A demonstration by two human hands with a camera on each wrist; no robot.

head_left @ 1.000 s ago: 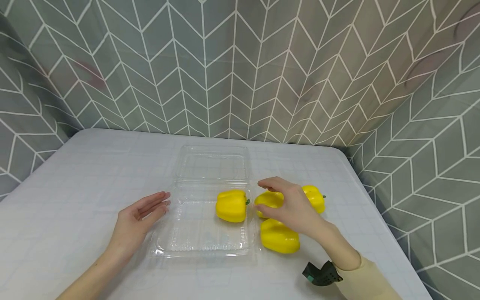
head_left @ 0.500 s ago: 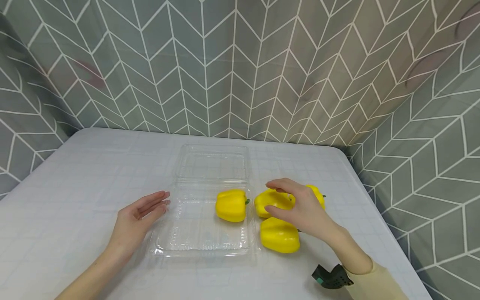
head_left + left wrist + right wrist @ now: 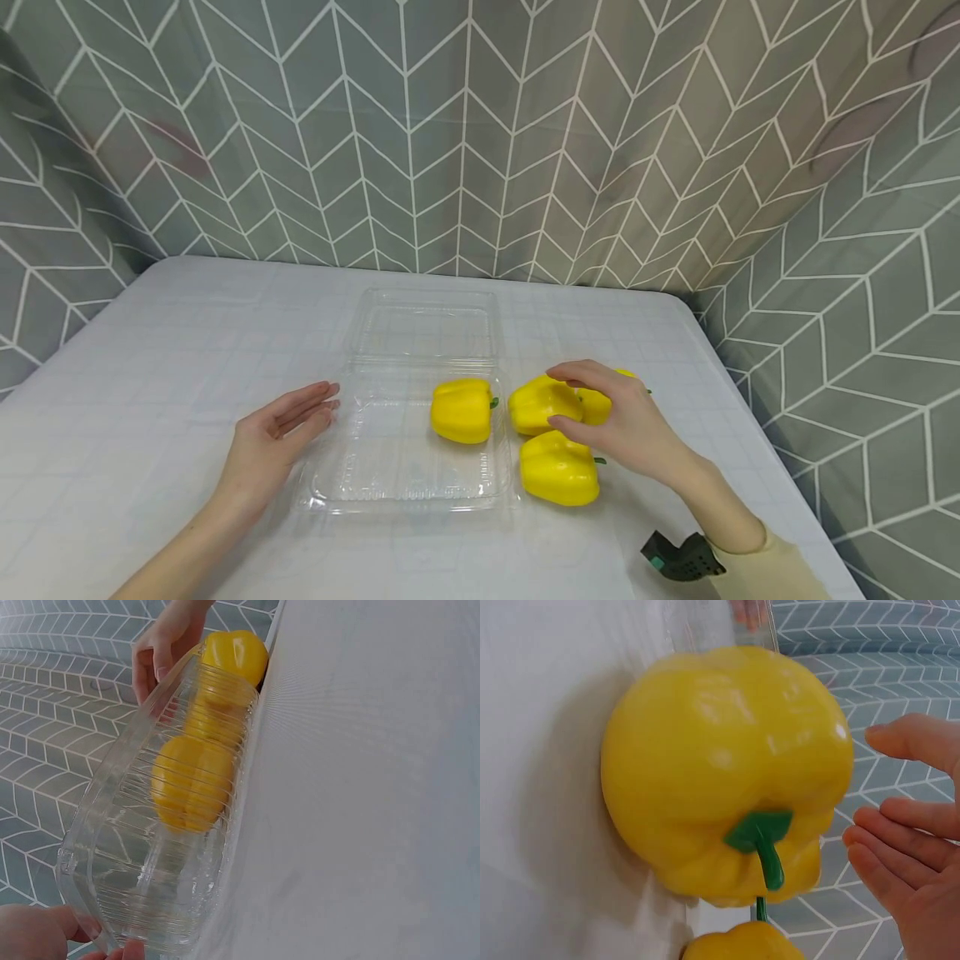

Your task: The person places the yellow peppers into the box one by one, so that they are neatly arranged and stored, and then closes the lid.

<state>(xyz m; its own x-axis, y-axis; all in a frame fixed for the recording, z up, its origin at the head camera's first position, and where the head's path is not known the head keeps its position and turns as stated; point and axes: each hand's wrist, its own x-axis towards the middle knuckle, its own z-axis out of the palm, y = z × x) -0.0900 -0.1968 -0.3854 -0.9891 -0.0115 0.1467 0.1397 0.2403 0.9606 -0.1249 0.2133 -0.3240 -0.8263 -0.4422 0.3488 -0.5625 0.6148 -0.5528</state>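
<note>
A grey backdrop (image 3: 420, 167) marked with white chevron lines encloses the far side and both flanks of a white-covered desk (image 3: 135, 450). A clear plastic container (image 3: 390, 467) lies near the middle of the desk, unfolded, with its ribbed base toward the person and its lid (image 3: 423, 325) laid back on the far side. One yellow pepper (image 3: 460, 411) is seated inside the base, in the right-hand half, on its side, with its green stem (image 3: 494, 402) pointing right. Three more are grouped on the desk just to the right of the container: a near pepper (image 3: 558, 471), a middle pepper (image 3: 540, 404) and an outer pepper (image 3: 595, 407), the last partly screened by the right hand (image 3: 636, 421). The right grip is spread, thumb well apart from the fingers, and has hold of nothing; it is positioned over the outer pepper, near the other two. The left hand (image 3: 272, 437) is at the container's left edge. Its grip is relaxed, fingers extended and close together, with hold of nothing; I cannot tell whether the fingertips touch the plastic. A dark device (image 3: 682, 557) is located beside a cream sleeve (image 3: 772, 571) on the right arm.
</note>
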